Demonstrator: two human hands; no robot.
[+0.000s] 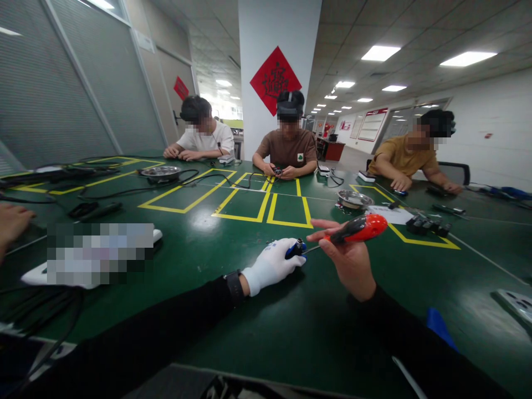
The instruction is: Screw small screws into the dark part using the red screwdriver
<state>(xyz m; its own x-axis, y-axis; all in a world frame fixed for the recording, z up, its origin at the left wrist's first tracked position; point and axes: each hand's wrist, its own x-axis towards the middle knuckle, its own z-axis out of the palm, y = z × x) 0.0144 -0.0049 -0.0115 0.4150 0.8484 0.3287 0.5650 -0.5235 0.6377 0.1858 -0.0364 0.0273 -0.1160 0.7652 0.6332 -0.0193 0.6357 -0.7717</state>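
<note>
My left hand (276,263) wears a white glove with blue fingertips and rests on the green table, closed round a small black part (297,247); much of the part is hidden by the fingers. Bare and raised to the right, my right hand (349,263) holds a screwdriver (361,229) with a red and black handle. Its thin shaft points left and down to the black part; whether the tip sits in a screw is too small to tell. My right fingers are partly stretched out along the handle.
Across the green table (233,332) sit several people. Metal bowls (354,199), (161,173) stand left and right. Black blocks (430,226) lie near white paper (390,214) at right. A pixelated white object (158,235), cables (45,310) and another person's hand (14,221) are at left.
</note>
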